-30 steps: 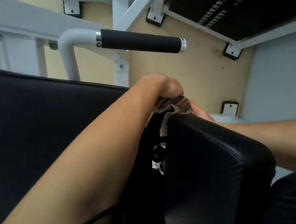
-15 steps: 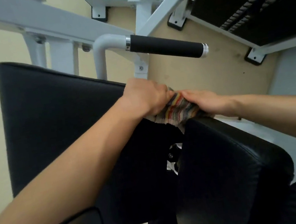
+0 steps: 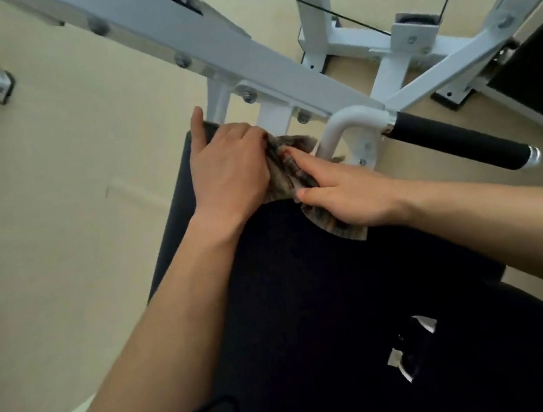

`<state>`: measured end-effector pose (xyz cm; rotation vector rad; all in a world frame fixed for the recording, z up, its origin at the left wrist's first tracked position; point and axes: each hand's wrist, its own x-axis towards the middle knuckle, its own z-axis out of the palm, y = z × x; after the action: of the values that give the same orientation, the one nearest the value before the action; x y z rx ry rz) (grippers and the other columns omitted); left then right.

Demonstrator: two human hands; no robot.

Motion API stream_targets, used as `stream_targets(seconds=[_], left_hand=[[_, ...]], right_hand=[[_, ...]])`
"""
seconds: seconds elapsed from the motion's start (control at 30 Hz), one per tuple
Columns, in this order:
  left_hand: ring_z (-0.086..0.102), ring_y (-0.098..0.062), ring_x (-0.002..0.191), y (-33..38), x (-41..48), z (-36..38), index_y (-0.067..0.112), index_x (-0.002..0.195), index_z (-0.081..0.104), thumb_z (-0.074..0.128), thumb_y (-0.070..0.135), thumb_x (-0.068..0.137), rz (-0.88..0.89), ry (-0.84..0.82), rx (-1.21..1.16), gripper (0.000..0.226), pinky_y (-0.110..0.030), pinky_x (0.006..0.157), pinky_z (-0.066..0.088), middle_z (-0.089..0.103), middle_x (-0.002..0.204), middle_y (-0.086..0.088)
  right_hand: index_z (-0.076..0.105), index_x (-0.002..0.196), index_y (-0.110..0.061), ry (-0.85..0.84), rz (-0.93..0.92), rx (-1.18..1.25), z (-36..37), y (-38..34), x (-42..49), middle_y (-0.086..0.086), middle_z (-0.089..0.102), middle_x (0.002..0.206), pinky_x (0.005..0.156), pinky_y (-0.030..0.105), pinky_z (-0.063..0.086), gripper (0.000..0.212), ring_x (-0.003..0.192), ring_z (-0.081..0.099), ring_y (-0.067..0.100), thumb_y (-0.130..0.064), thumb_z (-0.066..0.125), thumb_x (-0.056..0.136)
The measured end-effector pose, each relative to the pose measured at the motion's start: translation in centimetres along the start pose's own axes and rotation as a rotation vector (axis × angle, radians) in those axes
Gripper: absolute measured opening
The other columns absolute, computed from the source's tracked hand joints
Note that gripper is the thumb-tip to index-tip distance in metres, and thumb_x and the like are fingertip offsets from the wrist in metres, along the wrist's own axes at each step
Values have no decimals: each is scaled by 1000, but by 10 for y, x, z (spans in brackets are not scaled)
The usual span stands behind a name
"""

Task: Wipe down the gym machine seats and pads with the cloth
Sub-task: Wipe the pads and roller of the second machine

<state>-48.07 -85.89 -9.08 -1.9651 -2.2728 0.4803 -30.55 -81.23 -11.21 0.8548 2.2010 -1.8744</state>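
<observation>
striped cloth (image 3: 282, 180) is laid at 12 o'clock end of black pad (image 3: 308, 287) | gripped by curled left hand (image 3: 228, 173) | pressed down by straight-fingered right hand (image 3: 344, 196) at its 3 o'clock

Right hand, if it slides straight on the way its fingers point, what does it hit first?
Likely the left hand. The right hand lies on the striped cloth on the black pad, fingers aimed up-left at the left hand's curled fingers, which hold the cloth's bunched end.

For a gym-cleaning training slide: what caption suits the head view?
Left hand grips and right hand presses a striped cloth at the far edge of the black pad.
</observation>
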Motion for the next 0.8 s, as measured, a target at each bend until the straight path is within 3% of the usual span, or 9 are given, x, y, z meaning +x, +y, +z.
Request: stream_targets(seconds=[0.1,0.2,0.27,0.33,0.4,0.47,0.63,0.73,0.8], left_hand=[[64,-28,104,-28,27,-9,19,94,69,38,20,95,-107,-172,47,31,-56,120,8,71,96,-3],[62,-31,112,-50,69,-10,16,107,67,33,21,96,-181,-450,36,36,-56,119,4,71,108,-10],[58,-31,114,-56,95,-9,13,110,62,33,25,101,-179,-652,2,33,-56,117,14,67,121,-12],[58,-30,107,-53,107,-9,12,97,59,35,28,103,-146,-753,-36,30,-49,109,29,66,121,-12],[59,-29,111,-46,102,-12,13,89,54,37,24,101,-126,-730,-40,23,-47,112,27,66,111,-9],[59,-29,117,-39,77,-17,17,91,53,36,18,97,-100,-581,11,19,-48,119,15,68,111,-12],[62,-25,108,-39,25,-24,26,82,53,33,21,98,-67,-202,-93,26,-48,123,6,71,98,-4],[63,-25,109,-73,41,-11,31,92,64,35,26,101,-196,-221,-341,31,-46,122,4,74,104,-4],[62,-25,106,-94,53,0,26,95,72,40,22,99,-358,-313,-634,33,-42,114,23,74,102,-4]], right_hand=[[6,156,-35,58,-41,22,0,-33,37,-7,28,162,109,27,29,68,142,35,20,-35,43,100],[15,153,-31,116,-5,82,0,-50,81,4,54,142,96,39,43,61,120,54,27,-41,41,99],[24,151,-25,155,43,10,-1,-51,98,8,57,136,92,40,44,57,119,54,30,-47,35,100],[24,151,-22,183,56,-43,1,-49,100,9,55,139,90,40,42,58,123,52,32,-50,30,101],[23,150,-19,209,24,-61,7,-48,89,9,59,131,86,40,43,56,117,57,33,-47,31,102],[28,144,-19,278,-12,-139,17,-45,70,6,63,116,79,41,44,49,106,62,34,-42,35,102],[36,138,-20,367,-134,-202,21,-41,42,6,63,121,77,38,41,39,106,60,32,-35,38,102],[37,139,-23,293,-136,-139,12,-58,73,7,65,119,77,37,38,41,107,59,33,-40,34,102],[36,145,-25,243,-80,-86,10,-70,106,8,60,133,87,38,41,49,120,56,32,-48,30,101]])
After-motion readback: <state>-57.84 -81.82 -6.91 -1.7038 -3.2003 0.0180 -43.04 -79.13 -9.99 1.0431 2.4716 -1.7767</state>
